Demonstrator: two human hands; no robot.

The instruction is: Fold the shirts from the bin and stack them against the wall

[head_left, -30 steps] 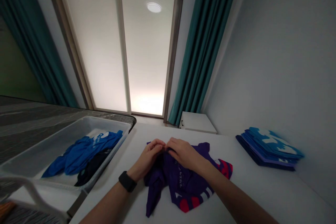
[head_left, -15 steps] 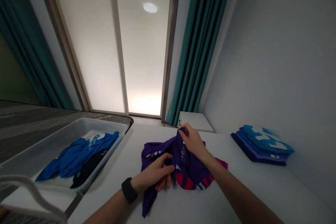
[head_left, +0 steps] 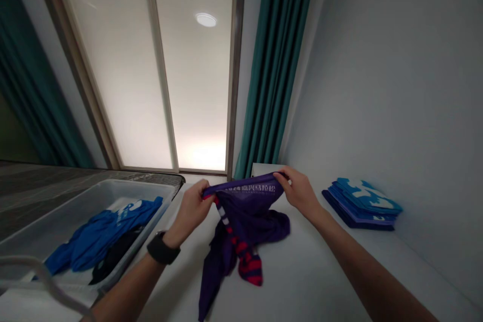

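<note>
A purple shirt (head_left: pixel 245 211) with white lettering and red stripes is stretched between my two hands above the white table. My left hand (head_left: pixel 191 212), below a dark wristband, pinches its upper left edge beside the red trim. At the upper right edge, my right hand (head_left: pixel 300 191) grips the cloth between thumb and fingers. The lower part of the shirt hangs in loose folds, some of it touching the table.
A clear plastic bin (head_left: pixel 124 183) at the left holds a blue garment (head_left: pixel 101 234) and a black one (head_left: pixel 116 256). Folded blue clothes (head_left: pixel 362 204) are stacked on the white table (head_left: pixel 302 271) by the right wall. A white cabinet (head_left: pixel 262 167) stands beyond.
Both hands have moved apart, the left now gripping the shirt. Its bunched upper edge has been lifted and pulled taut, showing the white lettering. The view has shifted slightly.
</note>
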